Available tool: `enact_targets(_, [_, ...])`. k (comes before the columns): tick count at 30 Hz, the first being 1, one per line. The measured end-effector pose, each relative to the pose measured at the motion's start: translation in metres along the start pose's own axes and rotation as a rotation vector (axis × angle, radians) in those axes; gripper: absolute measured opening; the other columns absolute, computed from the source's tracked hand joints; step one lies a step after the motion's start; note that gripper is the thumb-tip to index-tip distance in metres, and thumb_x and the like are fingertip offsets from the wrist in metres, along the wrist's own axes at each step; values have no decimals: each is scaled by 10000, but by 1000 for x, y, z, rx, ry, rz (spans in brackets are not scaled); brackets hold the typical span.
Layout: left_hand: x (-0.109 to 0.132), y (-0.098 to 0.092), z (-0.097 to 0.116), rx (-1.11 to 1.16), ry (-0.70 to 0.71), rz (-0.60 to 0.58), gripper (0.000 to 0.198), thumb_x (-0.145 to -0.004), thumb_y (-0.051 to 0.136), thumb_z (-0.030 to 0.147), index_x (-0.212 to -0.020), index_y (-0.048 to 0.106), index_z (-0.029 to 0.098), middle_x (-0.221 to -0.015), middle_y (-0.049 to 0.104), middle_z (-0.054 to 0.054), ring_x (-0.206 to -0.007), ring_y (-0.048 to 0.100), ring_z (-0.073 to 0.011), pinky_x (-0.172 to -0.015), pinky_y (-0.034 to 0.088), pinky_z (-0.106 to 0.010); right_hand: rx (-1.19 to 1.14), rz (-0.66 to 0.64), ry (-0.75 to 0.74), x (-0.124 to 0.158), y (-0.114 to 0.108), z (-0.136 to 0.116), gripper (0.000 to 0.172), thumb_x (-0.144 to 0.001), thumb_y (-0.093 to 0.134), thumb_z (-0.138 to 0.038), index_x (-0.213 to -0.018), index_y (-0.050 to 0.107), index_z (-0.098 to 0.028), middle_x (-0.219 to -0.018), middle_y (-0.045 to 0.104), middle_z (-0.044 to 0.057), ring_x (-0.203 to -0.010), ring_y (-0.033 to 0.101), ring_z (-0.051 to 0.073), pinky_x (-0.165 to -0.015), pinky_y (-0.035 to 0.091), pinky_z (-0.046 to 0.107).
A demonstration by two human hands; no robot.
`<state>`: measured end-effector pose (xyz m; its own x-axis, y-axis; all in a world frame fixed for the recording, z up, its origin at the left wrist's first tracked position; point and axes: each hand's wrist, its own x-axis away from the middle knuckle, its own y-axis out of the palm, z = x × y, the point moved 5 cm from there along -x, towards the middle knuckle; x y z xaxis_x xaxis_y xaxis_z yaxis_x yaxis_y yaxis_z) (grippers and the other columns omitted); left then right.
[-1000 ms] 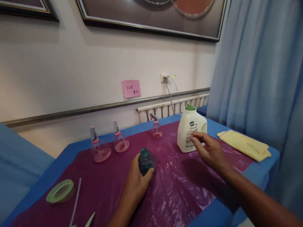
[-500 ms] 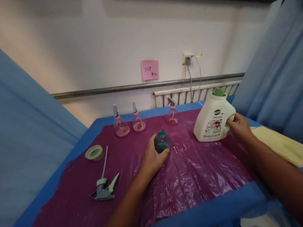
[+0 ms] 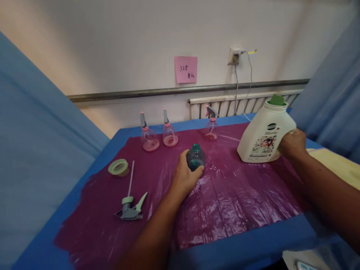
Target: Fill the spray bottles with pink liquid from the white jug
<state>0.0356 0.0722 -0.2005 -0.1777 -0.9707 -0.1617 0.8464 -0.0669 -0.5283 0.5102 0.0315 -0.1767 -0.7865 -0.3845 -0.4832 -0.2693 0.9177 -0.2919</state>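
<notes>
My left hand (image 3: 184,173) is wrapped round a small dark teal spray bottle (image 3: 196,160), its neck uncapped and some liquid inside. It stands upright on the purple plastic sheet (image 3: 222,202). My right hand (image 3: 294,143) is closed round the handle of a large cream jug (image 3: 261,131) with a printed label. A green spout piece (image 3: 277,99) shows in the jug's mouth, and the jug leans slightly to the right. A grey and green spray head (image 3: 129,210) with its tube lies to the left, near a pale green funnel-like piece (image 3: 118,167).
Two pink-topped spray bottles, one at the left (image 3: 150,140) and its neighbour (image 3: 170,135), stand at the back with pink liquid. A third pink-topped bottle (image 3: 211,130) is further right. A yellow cloth (image 3: 336,165) lies at the right edge, and blue curtains (image 3: 36,123) flank the table.
My right hand has gone from a fingertip hold to a fuller grip on the jug's handle, and the jug now tilts slightly. The view has shifted; my left hand still holds the teal bottle.
</notes>
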Motion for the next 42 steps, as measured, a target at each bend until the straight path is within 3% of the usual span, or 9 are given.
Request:
enact_targets(7, [1, 6, -2, 25, 26, -7, 843, -919, 864, 325, -1685, 517, 258, -1616, 715, -142, -1526, 682, -356, -1314, 525, -537, 49, -79, 55, -9, -19, -49, 189, -872, 813, -71, -1032, 903, -26, -924, 808, 135, -705, 545, 110, -669, 434, 366])
enact_targets(12, [3, 9, -2, 24, 66, -21, 854, -940, 854, 361, -1709, 500, 249, -1705, 656, -152, -1596, 626, -370, -1360, 480, -559, 140, -144, -36, -15, -34, -94, 259, -917, 741, -145, -1082, 898, -20, -869, 784, 97, -751, 594, 124, -687, 416, 371])
enact_targets(17, [3, 11, -1, 6, 144, 10, 846, -941, 842, 337, -1710, 504, 231, -1740, 616, -163, -1636, 584, -375, -1400, 437, -574, 243, -276, -197, -13, -36, -124, 160, -803, 665, -183, -837, 821, -173, -721, 708, 9, -767, 646, 193, -689, 440, 327])
enact_targets(22, [5, 6, 3, 5, 182, 68, 839, -941, 848, 339, -1705, 523, 222, -1676, 637, -176, -1587, 624, -374, -1370, 484, -577, 421, -398, -336, -3, -27, -138, 194, -703, 589, -297, -802, 749, -253, -712, 722, 27, -726, 661, 250, -667, 441, 346])
enact_targets(28, [4, 5, 5, -5, 136, 84, 856, -912, 851, 306, -1701, 532, 206, -1640, 636, -180, -1578, 626, -378, -1367, 492, -572, 745, -479, -543, 10, -11, -146, 309, -802, 556, -361, -988, 782, -262, -973, 849, 122, -838, 716, 308, -697, 425, 364])
enact_targets(35, [5, 10, 6, 17, 140, 49, 851, -913, 863, 298, -1690, 525, 232, -1660, 622, -171, -1577, 621, -375, -1373, 482, -581, 956, -528, -617, 15, -2, -155, 389, -933, 536, -385, -1173, 822, -275, -1104, 880, 137, -937, 776, 338, -722, 429, 371])
enact_targets(42, [7, 10, 9, 22, 200, 67, 850, -899, 874, 258, -1681, 540, 263, -1642, 623, -148, -1573, 617, -367, -1374, 485, -596, 1033, -526, -676, 18, -3, -175, 320, -937, 583, -401, -1138, 811, -303, -1071, 876, 102, -927, 769, 319, -692, 383, 365])
